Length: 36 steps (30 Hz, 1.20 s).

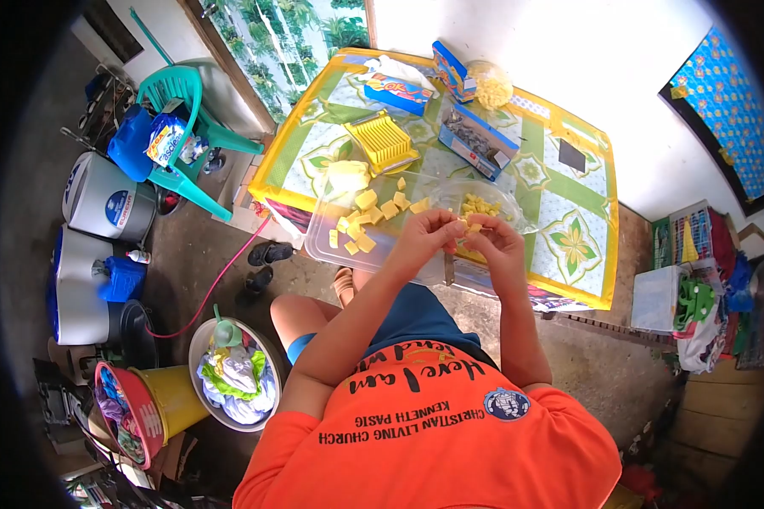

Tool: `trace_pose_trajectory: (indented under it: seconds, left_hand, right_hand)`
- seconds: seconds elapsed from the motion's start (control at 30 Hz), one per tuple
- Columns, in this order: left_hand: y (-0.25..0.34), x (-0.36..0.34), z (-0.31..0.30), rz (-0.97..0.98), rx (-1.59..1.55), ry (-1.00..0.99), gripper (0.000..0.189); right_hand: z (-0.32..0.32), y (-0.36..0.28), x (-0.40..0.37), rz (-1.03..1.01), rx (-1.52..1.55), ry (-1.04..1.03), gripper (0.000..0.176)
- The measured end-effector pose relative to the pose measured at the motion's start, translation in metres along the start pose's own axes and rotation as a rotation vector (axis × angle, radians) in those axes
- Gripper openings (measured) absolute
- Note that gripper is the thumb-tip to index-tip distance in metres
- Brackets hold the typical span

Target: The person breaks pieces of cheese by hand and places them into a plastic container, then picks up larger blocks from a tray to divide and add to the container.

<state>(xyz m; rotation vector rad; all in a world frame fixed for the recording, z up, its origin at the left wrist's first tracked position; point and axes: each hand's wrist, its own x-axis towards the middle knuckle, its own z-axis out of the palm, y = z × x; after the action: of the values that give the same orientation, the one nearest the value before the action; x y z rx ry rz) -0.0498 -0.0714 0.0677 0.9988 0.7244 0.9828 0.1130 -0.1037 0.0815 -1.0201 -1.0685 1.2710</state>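
My left hand (430,240) and my right hand (496,242) meet at the table's near edge, their fingertips pinched together around a small yellow piece (470,227). Under and beside them lies a clear plastic tray (321,246). Several yellow chunks (366,200) are scattered in its left part. Behind my right hand, smaller yellow pieces (480,206) lie in clear plastic. A pale yellow block (348,176) rests at the tray's back left corner, beside a yellow slotted rack (384,141). A dark knife-like strip (449,269) shows below my fingers, upright at the tray's front.
On the patterned tablecloth (571,246) stand an open blue box (478,140), another blue box (399,93) and a container of yellow pieces (490,86). A green chair (181,89) is at the left. A laundry basin (267,339) sits on the floor.
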Motion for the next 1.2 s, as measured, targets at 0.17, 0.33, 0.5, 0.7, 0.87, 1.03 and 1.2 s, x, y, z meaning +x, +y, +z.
trace_pose_trajectory:
  seconds: [0.17,0.33,0.5,0.7,0.87,1.03,1.2]
  left_hand:
    - [0.0,-0.001,-0.003,-0.005,0.012,-0.017,0.016]
    - [0.003,-0.002,0.004,0.016,0.061,-0.075,0.017]
    - [0.001,0.001,0.007,-0.019,0.028,-0.11,0.019]
    - [0.001,0.012,0.019,-0.093,0.008,-0.087,0.02]
    - [-0.01,0.037,0.029,-0.083,0.078,-0.022,0.023]
    - [-0.035,0.074,0.022,-0.061,0.329,0.035,0.033]
    - [-0.036,0.079,0.021,-0.056,0.382,0.014,0.033]
  right_hand:
    - [-0.002,-0.005,0.001,-0.007,0.078,0.027,0.024]
    - [-0.011,-0.001,0.001,-0.001,0.037,-0.025,0.024]
    - [-0.017,-0.005,0.001,0.039,0.102,-0.007,0.02]
    - [-0.031,-0.001,0.006,0.107,0.341,0.034,0.017]
    - [-0.062,0.029,0.019,0.173,0.593,0.117,0.019]
    - [-0.079,0.034,0.02,0.15,0.551,0.184,0.022]
    - [-0.081,0.031,0.019,0.123,0.476,0.208,0.023]
